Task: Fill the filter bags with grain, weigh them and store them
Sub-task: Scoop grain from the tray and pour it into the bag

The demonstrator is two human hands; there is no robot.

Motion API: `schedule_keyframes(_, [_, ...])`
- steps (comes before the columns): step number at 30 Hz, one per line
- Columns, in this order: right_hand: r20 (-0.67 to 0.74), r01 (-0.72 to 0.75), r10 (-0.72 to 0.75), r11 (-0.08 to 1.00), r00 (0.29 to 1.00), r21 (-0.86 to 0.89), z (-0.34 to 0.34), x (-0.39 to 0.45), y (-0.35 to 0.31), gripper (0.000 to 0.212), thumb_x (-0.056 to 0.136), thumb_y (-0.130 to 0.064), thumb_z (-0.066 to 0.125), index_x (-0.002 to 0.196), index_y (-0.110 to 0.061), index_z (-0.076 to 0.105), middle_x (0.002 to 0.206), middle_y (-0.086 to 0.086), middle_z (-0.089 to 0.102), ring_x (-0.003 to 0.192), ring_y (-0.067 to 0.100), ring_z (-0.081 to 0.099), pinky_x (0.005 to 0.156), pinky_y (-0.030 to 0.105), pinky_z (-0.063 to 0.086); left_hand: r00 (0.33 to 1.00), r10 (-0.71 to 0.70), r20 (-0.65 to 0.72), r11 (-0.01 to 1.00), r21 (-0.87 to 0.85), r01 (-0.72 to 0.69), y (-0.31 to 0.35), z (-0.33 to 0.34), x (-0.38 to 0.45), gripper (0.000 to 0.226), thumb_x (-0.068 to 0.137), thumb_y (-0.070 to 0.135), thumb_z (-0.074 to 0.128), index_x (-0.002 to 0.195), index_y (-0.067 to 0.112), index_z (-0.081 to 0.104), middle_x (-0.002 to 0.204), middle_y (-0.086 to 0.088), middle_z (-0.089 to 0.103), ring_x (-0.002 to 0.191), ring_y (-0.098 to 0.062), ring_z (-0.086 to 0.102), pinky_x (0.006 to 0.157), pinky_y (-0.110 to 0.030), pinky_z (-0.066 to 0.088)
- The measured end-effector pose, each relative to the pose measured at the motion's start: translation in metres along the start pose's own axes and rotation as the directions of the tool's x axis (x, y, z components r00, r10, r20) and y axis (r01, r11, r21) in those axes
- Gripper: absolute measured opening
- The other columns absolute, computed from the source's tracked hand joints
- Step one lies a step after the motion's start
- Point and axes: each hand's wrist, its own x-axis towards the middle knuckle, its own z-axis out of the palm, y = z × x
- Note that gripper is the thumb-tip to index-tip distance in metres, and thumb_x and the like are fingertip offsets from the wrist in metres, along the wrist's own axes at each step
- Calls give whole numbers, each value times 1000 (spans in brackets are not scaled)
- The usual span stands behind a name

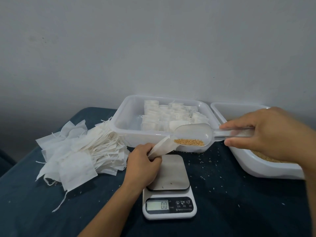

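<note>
The left hand [143,161] pinches an empty filter bag [162,147] just above the far edge of the scale [169,187], its fingers curled round the bag's lower part so the mouth points up and to the right. The right hand [261,134] grips the handle of a clear scoop [195,134], whose lip sits at the bag's mouth with a small heap of grain [189,142] lying near the front edge. The scale's display reads zero and its plate carries only a couple of stray kernels.

The step in hand looks like the pour. To do it well, the bag's mouth should be held wide and the scoop's lip tucked just inside it before tilting, then tipped slowly so the grain slides instead of jumping; loose grains already dot the tabletop [230,194] right of the scale. Behind the scale, the clear tray [123,117] holds filled bags, the grain tub [256,165] stands to the right, and a pile of empty bags [77,151] lies to the left.
</note>
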Motion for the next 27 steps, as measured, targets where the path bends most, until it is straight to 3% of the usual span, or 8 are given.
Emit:
schedule_keyframes(4, [-6, 0, 0, 999, 1000, 49, 4, -3, 5, 41, 58, -67, 77, 93, -79, 61, 88, -27, 74, 90, -4, 65, 88, 37, 57, 1000, -2, 0, 1000, -4, 2, 0, 0, 0, 4, 84, 15, 66, 82, 18, 67, 73, 5, 65, 74, -12, 59, 63, -29, 46])
schedule_keyframes(8, [-6, 2, -1, 999, 1000, 48, 10, -5, 10, 29, 59, -65, 77, 84, -74, 65, 85, -36, 70, 88, -7, 63, 86, 34, 56, 1000, 5, 2, 1000, -13, -5, -1, 1, 0, 7, 83, 15, 66, 82, 22, 68, 71, 8, 65, 74, -9, 59, 58, -19, 42])
schedule_keyframes(11, [-23, 11, -10, 1000, 1000, 20, 11, -6, 12, 29, 61, -65, 75, 88, -71, 67, 85, -36, 69, 88, -7, 62, 83, 34, 55, 1000, -3, 0, 1000, -9, 3, -2, 1, 0, 4, 83, 16, 66, 84, 19, 69, 73, 6, 65, 75, -11, 58, 62, -25, 45])
schedule_keyframes(16, [-54, 28, -31, 998, 998, -58, 14, -6, 13, 32, 67, -64, 76, 96, -69, 66, 83, -29, 68, 83, -2, 59, 77, 37, 53, 1000, -19, 11, 998, -52, 20, -2, 1, -1, 8, 84, 15, 67, 86, 22, 70, 75, 8, 66, 82, -6, 58, 64, -17, 44])
schedule_keyframes(27, [-69, 60, -64, 996, 996, -67, 19, -9, 16, 33, 71, -56, 81, 100, -65, 69, 80, -31, 68, 80, -3, 60, 71, 31, 49, 999, -27, 21, 998, -62, 29, -1, -1, -1, 6, 84, 16, 67, 84, 21, 69, 73, 7, 65, 83, -5, 58, 61, -17, 44])
